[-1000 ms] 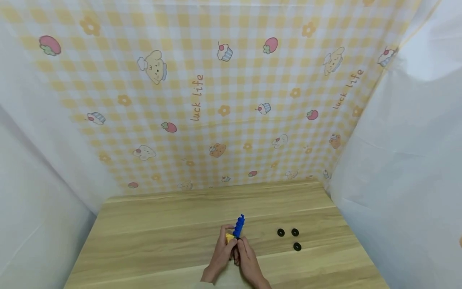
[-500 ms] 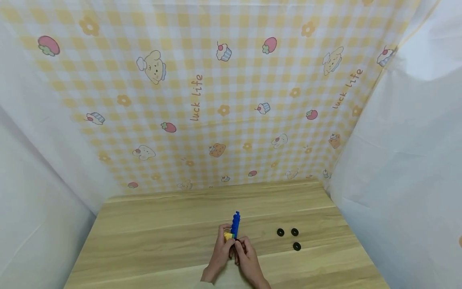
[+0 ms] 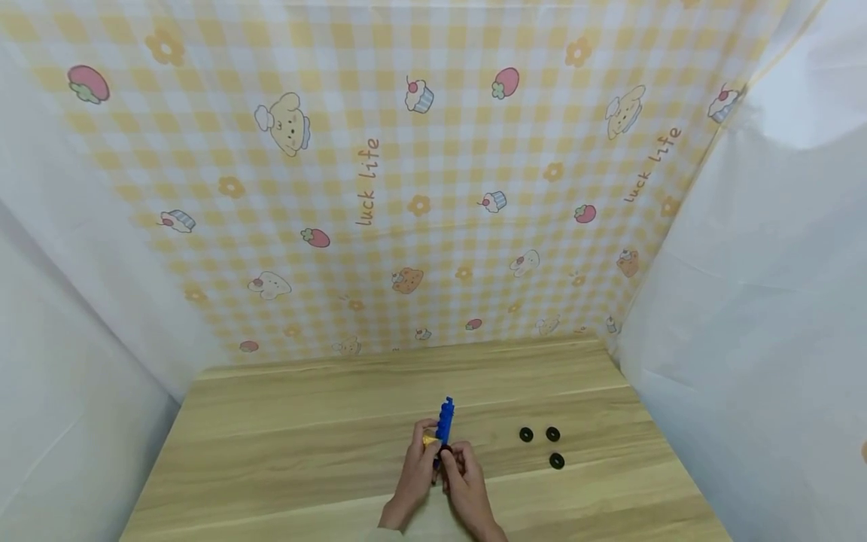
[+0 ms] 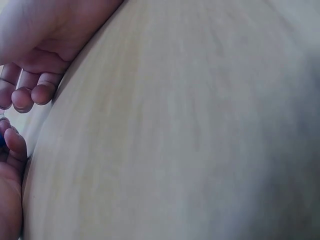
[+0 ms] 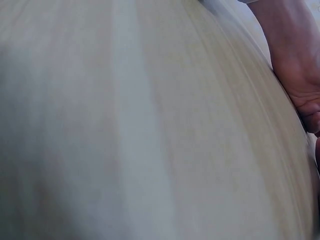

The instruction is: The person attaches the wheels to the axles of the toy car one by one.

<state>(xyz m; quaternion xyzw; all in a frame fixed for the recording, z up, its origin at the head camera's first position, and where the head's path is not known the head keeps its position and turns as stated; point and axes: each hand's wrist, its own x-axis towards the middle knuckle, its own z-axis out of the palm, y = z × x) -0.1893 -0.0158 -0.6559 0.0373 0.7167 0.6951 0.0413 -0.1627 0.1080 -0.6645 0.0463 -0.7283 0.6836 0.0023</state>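
A toy built of blue and yellow bricks (image 3: 445,421) is held up over the table in the head view. My left hand (image 3: 413,478) grips it from the left, its yellow part (image 3: 430,439) beside the fingers. At the lower end of the blue part sits a small black ring (image 3: 445,449), like a toy tyre. My right hand (image 3: 467,489) pinches that ring with thumb and fingers against the toy. Hands cover much of the toy's lower end. The left wrist view shows curled fingers (image 4: 42,92) and only a sliver of blue; the right wrist view shows mostly tabletop.
Three loose black toy tyres (image 3: 526,434), (image 3: 552,434), (image 3: 557,461) lie on the wooden table (image 3: 305,429) right of the hands. A yellow checked cloth (image 3: 460,150) hangs behind the table, with white sheets (image 3: 759,301) on both sides.
The blue toy tilted and shifted left, then came slightly back right. The right fingers shifted a little around the black ring, which now shows more. The loose tyres stayed put.
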